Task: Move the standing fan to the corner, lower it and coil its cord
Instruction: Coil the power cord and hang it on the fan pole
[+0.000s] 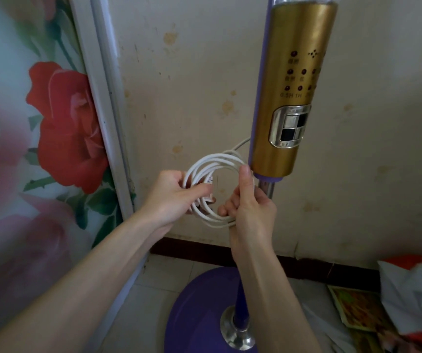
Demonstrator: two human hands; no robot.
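Just left of the fan column, left hand (177, 197) pinches the coiled white cord (215, 169) with its plug; right hand (249, 207) grips the coil's right side, thumb up. Behind: stained wall (192, 72), floral panel (39, 136) far left. Standing fan (294, 85) upright, gold control column vertical, purple base (194, 314) near. Papers and bags (408, 289) right on floor.

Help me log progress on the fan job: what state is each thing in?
cord, wound into several loops, one end running to the fan.
left hand, grips the loops' left side.
right hand, grips the loops' right side, thumb up.
fan, standing upright near the wall, base flat on the floor.
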